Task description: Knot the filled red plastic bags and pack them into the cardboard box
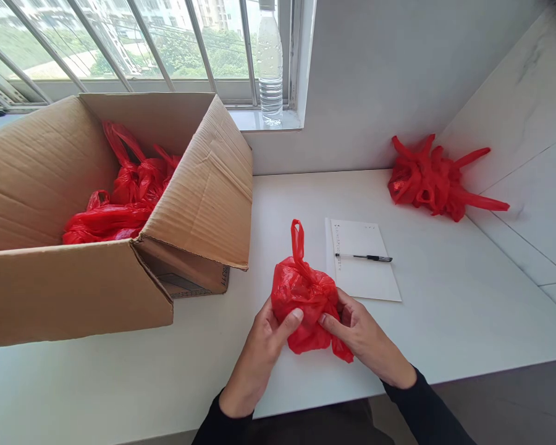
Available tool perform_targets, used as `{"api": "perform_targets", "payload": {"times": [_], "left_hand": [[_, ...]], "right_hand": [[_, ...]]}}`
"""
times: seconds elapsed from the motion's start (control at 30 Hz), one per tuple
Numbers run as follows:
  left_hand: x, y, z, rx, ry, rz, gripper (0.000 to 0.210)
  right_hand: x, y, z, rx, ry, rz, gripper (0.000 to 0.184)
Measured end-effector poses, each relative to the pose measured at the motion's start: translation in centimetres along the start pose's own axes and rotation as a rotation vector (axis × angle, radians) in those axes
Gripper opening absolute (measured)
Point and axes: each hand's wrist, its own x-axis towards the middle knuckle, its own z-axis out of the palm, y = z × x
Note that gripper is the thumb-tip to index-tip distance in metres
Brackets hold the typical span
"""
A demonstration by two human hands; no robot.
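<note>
A red plastic bag (306, 293), bunched around contents I cannot make out, is held between my two hands just above the white table. One handle loop stands up from its top, and another loose end hangs down at the lower right. My left hand (271, 337) grips the bag's left side, thumb pressed on the front. On the opposite side, my right hand (356, 330) pinches the plastic between thumb and fingers. Some fingers of both hands are hidden behind the bag.
An open cardboard box (199, 191) at the left holds several red bags (134, 191). Behind my right hand lie a notebook (364, 281) and a pen (373, 258). More red bags (435, 179) sit in the back right corner. A water bottle (270, 74) stands on the windowsill.
</note>
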Motion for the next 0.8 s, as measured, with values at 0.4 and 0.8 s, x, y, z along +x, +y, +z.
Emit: {"api": "perform_targets", "payload": {"times": [0.4, 0.8], "left_hand": [[0.4, -0.4, 0.1, -0.033, 0.081, 0.028, 0.046], [1.0, -0.8, 0.5, -0.117, 0.091, 0.031, 0.040]], "right_hand": [[-0.5, 0.0, -0.5, 0.100, -0.038, 0.046, 0.045], [-0.5, 0.0, -0.2, 0.073, -0.104, 0.086, 0.054]]}}
